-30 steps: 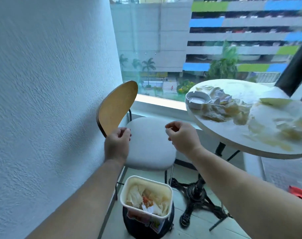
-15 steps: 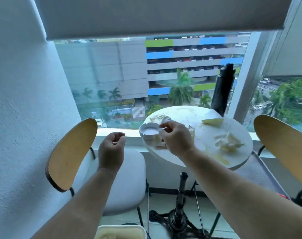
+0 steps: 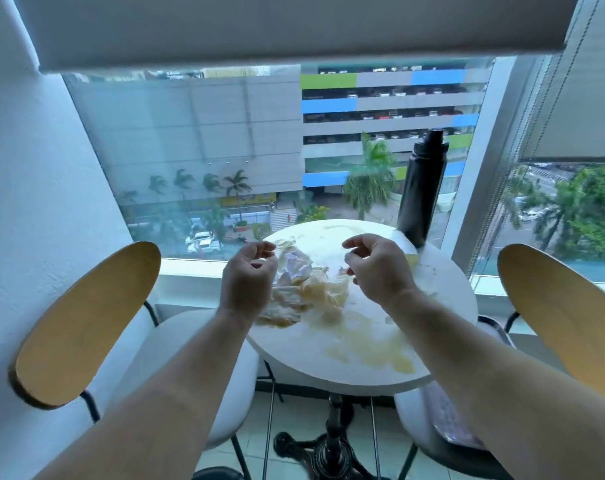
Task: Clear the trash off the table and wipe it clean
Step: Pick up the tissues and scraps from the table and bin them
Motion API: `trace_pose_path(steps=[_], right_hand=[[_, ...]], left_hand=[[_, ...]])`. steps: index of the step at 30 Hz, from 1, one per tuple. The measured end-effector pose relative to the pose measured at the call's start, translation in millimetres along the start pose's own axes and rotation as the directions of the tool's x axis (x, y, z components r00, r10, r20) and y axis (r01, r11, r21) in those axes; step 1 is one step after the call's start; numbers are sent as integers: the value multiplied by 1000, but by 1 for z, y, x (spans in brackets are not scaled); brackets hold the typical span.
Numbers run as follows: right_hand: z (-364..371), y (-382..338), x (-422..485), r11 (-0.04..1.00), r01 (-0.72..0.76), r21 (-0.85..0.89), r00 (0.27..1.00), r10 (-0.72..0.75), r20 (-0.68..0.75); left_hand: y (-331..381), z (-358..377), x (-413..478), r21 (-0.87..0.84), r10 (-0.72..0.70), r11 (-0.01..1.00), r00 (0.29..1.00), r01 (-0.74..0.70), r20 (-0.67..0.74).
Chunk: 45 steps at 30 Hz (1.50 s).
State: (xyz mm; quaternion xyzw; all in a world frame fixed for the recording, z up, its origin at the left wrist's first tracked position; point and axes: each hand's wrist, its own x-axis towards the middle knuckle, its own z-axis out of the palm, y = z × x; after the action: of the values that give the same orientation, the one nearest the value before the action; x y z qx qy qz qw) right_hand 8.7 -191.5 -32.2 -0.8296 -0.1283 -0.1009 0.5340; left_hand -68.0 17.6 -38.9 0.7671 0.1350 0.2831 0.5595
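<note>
A round white table [image 3: 356, 372] stands by the window. On its left half lies a heap of crumpled tissues and wrappers [image 3: 308, 289]. A yellowish spill [image 3: 367, 351] stains the near side, and a small scrap [image 3: 389, 319] lies right of the heap. My left hand [image 3: 247, 278] hovers at the heap's left edge, fingers loosely curled and holding nothing. Over the table's middle, just right of the heap, my right hand [image 3: 377, 268] is also loosely curled and empty. My left hand hides whatever lies under it.
A tall black bottle [image 3: 422, 188] stands at the table's far right edge near the window. Wooden-backed chairs flank the table, the left chair [image 3: 86, 323] and the right chair [image 3: 564, 317]. The table's black iron foot [image 3: 332, 448] is on the tiled floor below.
The view swung up from the trash bin on the floor to the table. Both hands moved from over the left chair to above the heap of tissues.
</note>
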Motion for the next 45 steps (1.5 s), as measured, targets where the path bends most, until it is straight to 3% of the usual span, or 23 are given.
trace_pose_path(steps=[4, 7, 10, 14, 18, 22, 27, 29, 32, 35, 40, 45], right_hand=[[4, 8, 10, 999, 17, -48, 996, -12, 89], [12, 9, 13, 972, 64, -227, 936, 21, 352], [24, 9, 15, 881, 240, -408, 850, 12, 526], [32, 14, 22, 799, 304, -519, 849, 19, 528], [31, 17, 30, 795, 192, -576, 917, 64, 395], [26, 23, 34, 865, 88, -493, 966, 48, 255], [21, 32, 40, 901, 79, -426, 995, -43, 94], [22, 31, 44, 887, 88, -454, 990, -28, 137], [28, 28, 46, 785, 113, -609, 943, 109, 315], [32, 28, 45, 760, 175, -626, 895, 142, 423], [20, 35, 46, 775, 129, -618, 953, 76, 294], [3, 35, 52, 919, 13, -394, 997, 19, 79]], left_hand=[[-8, 7, 5, 255, 45, 963, 982, -92, 182], [-11, 7, 11, 513, 73, 815, 925, -270, 372], [-9, 5, 13, 661, -3, 634, 854, -401, 521], [-7, 7, 12, 700, -37, 503, 796, -507, 604], [-6, 10, 13, 663, 54, 550, 814, -507, 578], [-9, 10, 13, 640, 155, 607, 860, -471, 486], [-10, 9, 19, 646, 175, 614, 876, -453, 449], [-7, 12, 19, 683, 120, 575, 872, -450, 474], [-2, 19, 18, 757, 29, 462, 861, -462, 508], [-3, 23, 17, 780, 38, 420, 868, -463, 495], [-14, 16, 13, 699, 286, 571, 902, -431, 322], [-4, 4, 9, 531, 381, 743, 910, -407, 165]])
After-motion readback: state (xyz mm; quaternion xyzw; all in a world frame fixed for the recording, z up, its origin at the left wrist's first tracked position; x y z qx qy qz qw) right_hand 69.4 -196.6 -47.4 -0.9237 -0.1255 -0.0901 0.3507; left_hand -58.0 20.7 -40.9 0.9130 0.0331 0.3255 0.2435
